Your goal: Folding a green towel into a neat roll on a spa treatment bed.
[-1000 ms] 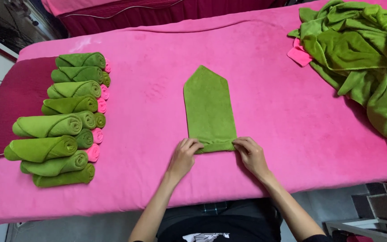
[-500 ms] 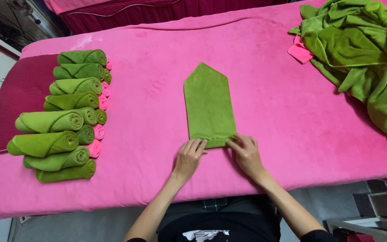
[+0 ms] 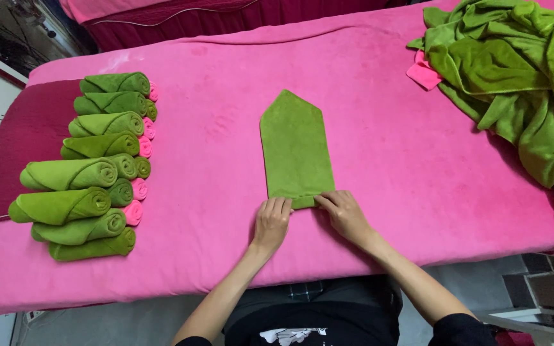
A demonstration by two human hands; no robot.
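A green towel (image 3: pixel 295 147) lies flat on the pink-covered table (image 3: pixel 379 160), folded into a long strip with a pointed far end. Its near end is rolled up into a small roll. My left hand (image 3: pixel 272 222) presses on the left part of that roll, fingers curled over it. My right hand (image 3: pixel 343 214) grips the right part of the roll, fingers on top of the cloth. Both hands sit side by side near the table's front edge.
Several rolled green towels (image 3: pixel 81 173) with pink rolled cloths (image 3: pixel 142 170) among them lie in rows at the left, partly on a dark red cloth (image 3: pixel 24 138). A heap of loose green towels (image 3: pixel 514 70) with a pink cloth (image 3: pixel 421 72) fills the far right.
Both hands have rolled the towel's near end away from me, so the flat strip is shorter, and the hands have drawn closer together on the roll.
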